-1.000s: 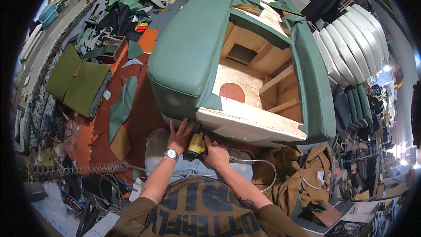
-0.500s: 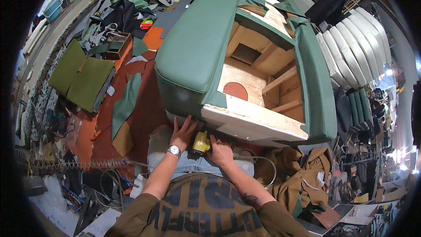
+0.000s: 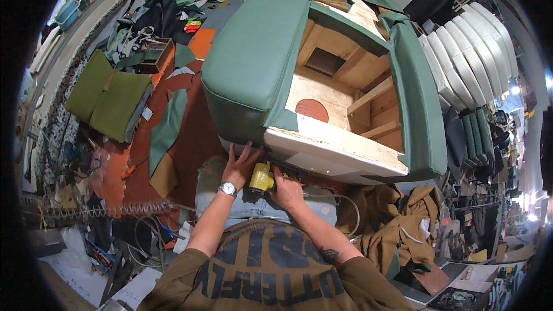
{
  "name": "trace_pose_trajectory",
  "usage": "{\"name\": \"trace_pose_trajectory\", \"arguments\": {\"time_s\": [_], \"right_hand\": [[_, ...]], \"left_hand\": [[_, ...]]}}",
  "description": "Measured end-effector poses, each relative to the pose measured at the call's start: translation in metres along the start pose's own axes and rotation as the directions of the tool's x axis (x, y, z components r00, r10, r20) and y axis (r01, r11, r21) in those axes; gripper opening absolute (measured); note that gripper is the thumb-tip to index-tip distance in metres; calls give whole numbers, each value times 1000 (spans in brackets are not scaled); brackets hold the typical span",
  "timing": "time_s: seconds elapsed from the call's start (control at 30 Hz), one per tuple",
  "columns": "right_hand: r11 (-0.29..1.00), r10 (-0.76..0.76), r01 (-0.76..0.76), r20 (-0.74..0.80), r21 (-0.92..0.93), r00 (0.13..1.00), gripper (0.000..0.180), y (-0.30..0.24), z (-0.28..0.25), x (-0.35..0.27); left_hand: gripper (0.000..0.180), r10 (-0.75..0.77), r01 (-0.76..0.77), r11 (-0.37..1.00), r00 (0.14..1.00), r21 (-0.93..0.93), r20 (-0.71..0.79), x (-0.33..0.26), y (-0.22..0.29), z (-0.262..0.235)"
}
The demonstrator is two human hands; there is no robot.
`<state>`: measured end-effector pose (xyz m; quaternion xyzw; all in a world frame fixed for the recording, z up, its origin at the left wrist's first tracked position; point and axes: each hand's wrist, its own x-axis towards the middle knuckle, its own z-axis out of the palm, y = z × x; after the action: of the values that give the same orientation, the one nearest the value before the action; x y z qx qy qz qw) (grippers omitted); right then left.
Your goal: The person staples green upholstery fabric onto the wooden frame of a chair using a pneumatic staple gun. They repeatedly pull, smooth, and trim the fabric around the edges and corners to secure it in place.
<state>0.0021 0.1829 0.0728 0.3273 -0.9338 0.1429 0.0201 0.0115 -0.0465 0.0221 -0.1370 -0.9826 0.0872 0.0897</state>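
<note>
A large sofa frame with green leather-like covering (image 3: pixel 242 92) stands tilted before me, its wooden inside exposed through an opening. My left hand (image 3: pixel 237 168) lies against the lower near corner of the covering with its fingers spread; the fingertips press at the green edge. A watch is on that wrist. My right hand (image 3: pixel 288 193) is closed round a yellow staple gun (image 3: pixel 262 176), whose grip is hidden by the fingers. The gun's nose is close to the frame's underside, beside my left hand; whether it touches cannot be made out. A pale hose (image 3: pixel 358 219) curves away to the right.
Brown fabric (image 3: pixel 403 219) lies heaped at the right. Green offcuts (image 3: pixel 168 129) and an olive cushion (image 3: pixel 115 101) lie on the reddish floor at left. A coiled air hose (image 3: pixel 109 211) stretches across the lower left. White padded panels (image 3: pixel 469 52) stand stacked at far right.
Both hands have shifted slightly upward toward the sofa's lower edge, the staple gun moving with the right. The yellow body of the gun is turned a little. The view has shifted slightly.
</note>
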Motion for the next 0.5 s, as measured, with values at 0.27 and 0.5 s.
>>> {"name": "trace_pose_trajectory", "arguments": {"time_s": [0.27,0.5], "right_hand": [[967,236,-253,236,44,943,87,-8,-3,8],[994,106,-108,41,26,993,88,-6,-6,7]], "left_hand": [[61,35,-35,999,999,13,18,-2,-7,-17],[74,100,-72,973,988,219,-119,-9,-55,-31]]}}
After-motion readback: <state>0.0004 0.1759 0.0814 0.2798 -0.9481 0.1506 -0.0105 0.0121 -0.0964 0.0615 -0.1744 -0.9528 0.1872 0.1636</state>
